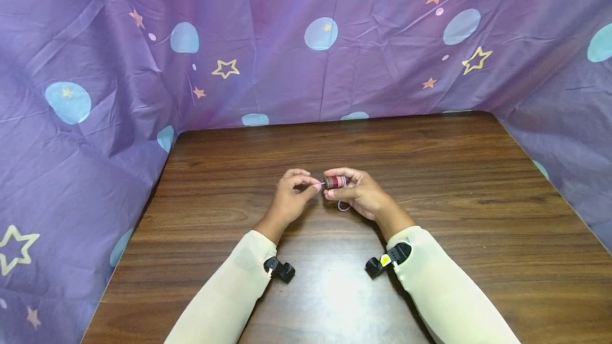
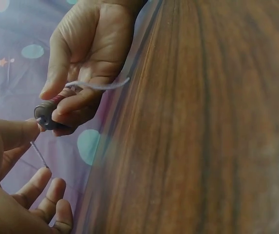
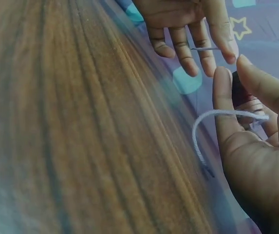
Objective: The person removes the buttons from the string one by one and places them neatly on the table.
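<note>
Thumb and fingers of my right hand (image 1: 365, 195) hold a small stack of button-like discs (image 1: 337, 181), striped brown, red and pink. A pale purple string (image 1: 343, 206) runs through it. One loose length of the string (image 3: 196, 131) curves out past the right fingers in the right wrist view. At the other end, my left hand (image 1: 289, 198) pinches the string close to the dark end disc (image 2: 43, 120). A short string tail (image 2: 39, 154) hangs below that pinch in the left wrist view. The right fingers partly hide the stack.
Both hands are above a brown wood-grain table (image 1: 215, 259). A purple cloth (image 1: 268, 25) with stars and blue spots hangs behind and along the sides. Black wrist cameras (image 1: 281, 269) are strapped over the pale sleeves (image 1: 220, 291).
</note>
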A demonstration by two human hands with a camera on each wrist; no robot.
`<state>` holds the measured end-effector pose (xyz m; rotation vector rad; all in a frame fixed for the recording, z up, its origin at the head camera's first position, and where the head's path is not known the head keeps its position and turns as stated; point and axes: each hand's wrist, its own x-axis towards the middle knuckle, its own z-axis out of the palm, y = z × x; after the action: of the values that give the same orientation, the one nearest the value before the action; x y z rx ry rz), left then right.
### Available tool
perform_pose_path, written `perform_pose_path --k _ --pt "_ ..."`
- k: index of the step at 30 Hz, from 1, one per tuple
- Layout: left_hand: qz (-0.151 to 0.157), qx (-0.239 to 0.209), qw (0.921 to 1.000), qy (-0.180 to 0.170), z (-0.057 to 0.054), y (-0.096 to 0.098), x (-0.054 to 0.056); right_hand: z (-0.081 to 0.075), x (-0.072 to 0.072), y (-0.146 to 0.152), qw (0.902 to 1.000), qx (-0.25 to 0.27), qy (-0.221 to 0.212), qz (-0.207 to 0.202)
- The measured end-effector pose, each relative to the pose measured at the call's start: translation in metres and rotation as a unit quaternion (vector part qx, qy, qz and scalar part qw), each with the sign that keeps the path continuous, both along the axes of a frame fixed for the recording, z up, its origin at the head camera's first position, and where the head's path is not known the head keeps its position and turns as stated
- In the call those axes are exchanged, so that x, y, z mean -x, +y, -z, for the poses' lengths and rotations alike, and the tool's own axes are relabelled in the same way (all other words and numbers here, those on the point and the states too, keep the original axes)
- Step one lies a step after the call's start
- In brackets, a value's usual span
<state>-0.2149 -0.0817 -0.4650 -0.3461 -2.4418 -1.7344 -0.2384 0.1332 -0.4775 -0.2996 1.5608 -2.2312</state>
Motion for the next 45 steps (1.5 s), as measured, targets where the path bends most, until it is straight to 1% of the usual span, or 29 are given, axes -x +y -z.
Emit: perform_pose_path --k 7,11,15,20,24,28,31,37,41,45 --pt "0.014 0.007 0.9998 -0.013 -0.004 0.001 -0.003 0.0 0.0 0.001 0.9989 -0.043 0.008 0.017" --pt "0.027 0.006 0.9996 -0.012 -0.004 0.001 -0.004 -0.001 -0.001 0.002 0.9982 -0.059 0.011 0.006" --pt "0.036 0.012 0.9993 -0.007 -0.003 0.0 -0.005 -0.002 -0.001 0.003 0.9975 -0.069 0.002 -0.011" --pt "0.042 0.026 0.9988 0.0 -0.001 -0.002 -0.005 -0.003 -0.002 0.003 0.9973 -0.071 -0.006 -0.02" --pt "0.039 0.03 0.9988 -0.003 0.0 -0.003 -0.008 -0.004 -0.003 0.004 0.9974 -0.064 -0.008 -0.033" --pt "0.04 0.028 0.9987 -0.013 0.0 -0.003 -0.012 -0.007 -0.004 0.005 0.9967 -0.071 -0.01 -0.037" --pt "0.034 0.024 0.999 -0.018 0.001 -0.003 -0.013 -0.008 -0.005 0.007 0.9959 -0.085 -0.015 -0.029" --pt "0.001 0.027 0.9992 -0.031 0.001 -0.002 -0.013 -0.011 -0.004 0.009 0.9947 -0.101 -0.02 -0.004" --pt "-0.004 0.028 0.9985 -0.046 0.001 -0.003 -0.015 -0.011 -0.005 0.011 0.9935 -0.113 -0.018 0.003" --pt "-0.008 0.014 0.9988 -0.047 0.003 -0.002 -0.015 -0.012 -0.007 0.013 0.992 -0.125 -0.006 0.014"
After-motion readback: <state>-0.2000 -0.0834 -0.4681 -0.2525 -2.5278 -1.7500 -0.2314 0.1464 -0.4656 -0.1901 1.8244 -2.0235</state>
